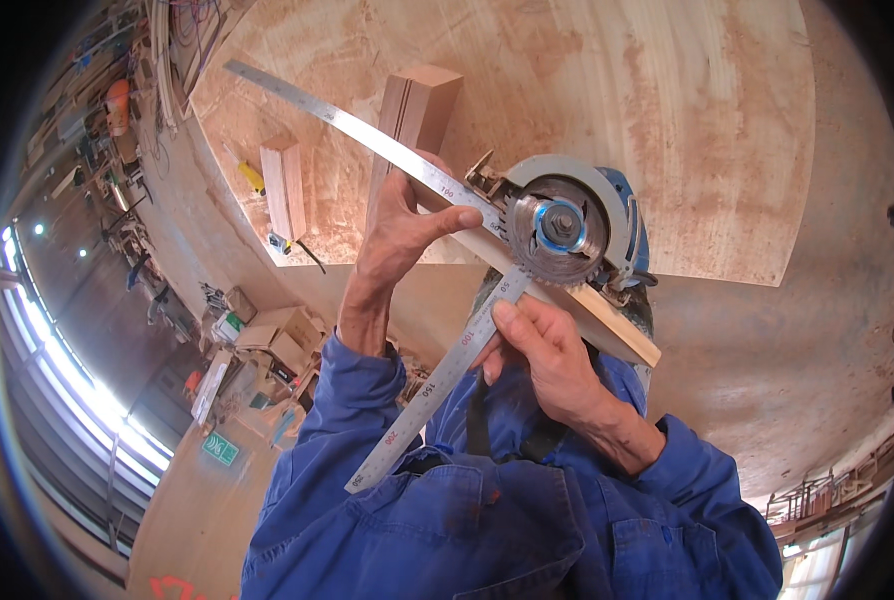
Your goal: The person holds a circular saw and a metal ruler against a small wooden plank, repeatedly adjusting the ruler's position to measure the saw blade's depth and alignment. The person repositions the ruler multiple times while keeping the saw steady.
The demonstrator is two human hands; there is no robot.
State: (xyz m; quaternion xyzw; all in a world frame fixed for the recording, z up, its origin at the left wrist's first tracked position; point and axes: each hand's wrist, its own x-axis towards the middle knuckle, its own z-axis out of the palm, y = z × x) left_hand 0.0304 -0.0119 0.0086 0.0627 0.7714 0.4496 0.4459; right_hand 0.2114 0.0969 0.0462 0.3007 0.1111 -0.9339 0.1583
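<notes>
A steel carpenter's square (pixel 432 385) with marked scales is held up against a circular saw (pixel 622 215). Its corner lies at the lower left of the round toothed blade (pixel 562 226). One arm runs to the upper left, the other down toward my blue jacket. My left hand (pixel 404 225) grips the upper arm, thumb on its face and fingers mostly hidden behind. My right hand (pixel 555 360) pinches the lower arm close to the corner, thumb on the edge. Beneath the blade, a pale wooden strip (pixel 617 332) slants down to the right, partly covered by the square and hands.
Beyond my hands is a plywood sheet (pixel 667 110). On it stand a tall wooden block (pixel 432 105) and a smaller block (pixel 283 185), with a yellow-handled tool (pixel 251 176) alongside. Cardboard boxes (pixel 292 335) and scattered items lie to the left.
</notes>
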